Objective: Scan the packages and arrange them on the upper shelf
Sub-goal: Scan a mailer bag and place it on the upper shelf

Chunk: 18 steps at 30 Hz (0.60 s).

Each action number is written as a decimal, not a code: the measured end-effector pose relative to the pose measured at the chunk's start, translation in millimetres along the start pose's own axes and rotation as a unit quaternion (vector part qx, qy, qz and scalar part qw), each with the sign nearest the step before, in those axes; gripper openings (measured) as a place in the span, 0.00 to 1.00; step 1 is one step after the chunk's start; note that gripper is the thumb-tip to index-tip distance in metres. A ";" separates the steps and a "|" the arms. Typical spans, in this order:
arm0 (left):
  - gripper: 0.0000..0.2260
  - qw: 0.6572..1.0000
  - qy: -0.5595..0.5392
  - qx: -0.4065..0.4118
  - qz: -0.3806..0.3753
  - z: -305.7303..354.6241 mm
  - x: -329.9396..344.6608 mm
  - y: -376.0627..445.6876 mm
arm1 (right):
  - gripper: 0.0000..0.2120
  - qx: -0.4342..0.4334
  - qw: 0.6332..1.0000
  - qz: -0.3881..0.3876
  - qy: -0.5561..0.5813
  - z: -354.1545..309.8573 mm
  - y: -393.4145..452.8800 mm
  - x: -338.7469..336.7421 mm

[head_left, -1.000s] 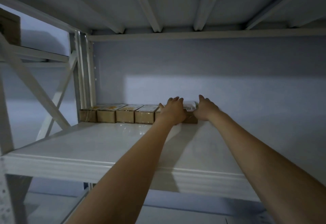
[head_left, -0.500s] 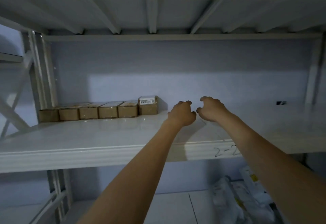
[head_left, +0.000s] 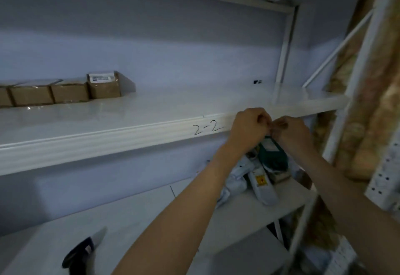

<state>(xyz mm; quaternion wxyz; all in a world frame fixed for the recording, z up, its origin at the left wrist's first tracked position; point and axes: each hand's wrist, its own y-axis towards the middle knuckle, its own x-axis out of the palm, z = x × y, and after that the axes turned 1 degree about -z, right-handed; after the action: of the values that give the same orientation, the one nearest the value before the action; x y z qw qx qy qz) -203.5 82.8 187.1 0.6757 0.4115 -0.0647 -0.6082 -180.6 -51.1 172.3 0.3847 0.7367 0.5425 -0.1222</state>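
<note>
At about nine o'clock in the view, the row of brown packages point(head_left: 65, 92) sits at the back of the upper shelf point(head_left: 129, 132), the rightmost one standing taller with a white label on top; a second ago both hands were pressed against that end box, so it now reads as placed and released. At seven o'clock, on the lower shelf point(head_left: 140, 214), lies a dark handheld object that may be the scanner point(head_left: 81, 253), though blur makes that uncertain. Moving right, the left hand point(head_left: 249, 128) and the right hand point(head_left: 290, 133) have drawn back from the row and come together at three o'clock, just in front of the shelf edge marked "2-2". Their fingers are curled and the fingertips meet; whether they pinch something small between them cannot be told. Below them, at four o'clock, a heap of unsorted parcels point(head_left: 259, 173), including a green one, waits on the lower shelf. The likely judgement: one package is done, and the next pick comes from that heap.
</note>
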 end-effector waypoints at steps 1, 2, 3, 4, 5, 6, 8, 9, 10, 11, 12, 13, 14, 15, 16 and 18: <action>0.14 1.000 0.003 -0.006 -0.020 -3.4 12.7 -2.7 | 0.15 0.015 1.000 -0.009 -0.009 12.4 0.9 -0.4; 0.14 0.999 0.007 -0.016 -0.041 -8.2 25.3 -3.2 | 0.16 0.028 1.000 -0.013 -0.005 23.7 2.4 -1.0; 0.14 0.998 0.013 -0.029 -0.061 -12.0 36.7 -2.8 | 0.14 0.041 0.999 -0.014 0.003 34.1 4.3 -2.0; 0.14 0.996 0.013 -0.042 -0.075 -16.3 48.2 -1.4 | 0.13 0.053 0.998 -0.012 0.015 46.0 8.3 -2.1; 0.14 0.995 0.007 -0.050 -0.081 -19.8 57.7 0.2 | 0.12 0.065 0.997 -0.010 0.029 58.4 13.1 -1.6; 0.14 0.995 0.002 -0.060 -0.083 -25.7 67.5 3.5 | 0.11 0.076 0.996 -0.009 0.043 72.6 20.2 0.3; 0.13 0.991 0.010 -0.091 -0.094 -36.1 85.5 12.4 | 0.13 0.092 0.994 -0.013 0.064 102.1 35.3 1.8; 0.13 0.989 0.015 -0.106 -0.100 -42.6 94.3 18.0 | 0.13 0.098 0.992 -0.019 0.076 118.1 43.9 2.3; 0.13 0.987 0.018 -0.122 -0.103 -49.9 103.7 24.5 | 0.12 0.104 0.990 -0.023 0.088 135.2 53.1 2.7; 0.13 0.985 0.025 -0.138 -0.099 -56.9 112.2 29.4 | 0.10 0.112 0.988 -0.029 0.098 149.7 60.4 2.6; 0.12 0.982 0.032 -0.159 -0.092 -66.3 119.9 34.2 | 0.07 0.121 0.986 -0.035 0.109 163.4 67.2 3.1; 0.12 0.980 0.031 -0.181 -0.082 -75.3 126.6 37.8 | 0.06 0.129 0.984 -0.040 0.120 175.0 72.8 3.1; 0.11 0.975 0.023 -0.209 -0.074 -86.5 134.7 41.3 | 0.06 0.136 0.981 -0.042 0.131 186.8 78.9 3.3; 0.11 0.970 0.013 -0.235 -0.067 -96.7 142.0 43.3 | 0.04 0.146 0.979 -0.048 0.137 197.5 85.1 3.8; 0.11 0.964 0.006 -0.260 -0.060 -107.6 149.3 44.9 | 0.04 0.155 0.976 -0.055 0.141 207.0 91.8 5.6; 0.11 0.953 -0.005 -0.299 -0.039 -128.7 162.3 47.5 | 0.06 0.179 0.969 -0.073 0.155 222.0 106.9 14.0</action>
<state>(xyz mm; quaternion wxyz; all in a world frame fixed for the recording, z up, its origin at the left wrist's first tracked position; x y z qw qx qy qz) -50.4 -1.5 66.2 0.7429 0.1899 0.1330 -0.6279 -27.1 -208.9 60.7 0.1479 0.7621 0.6169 -0.1294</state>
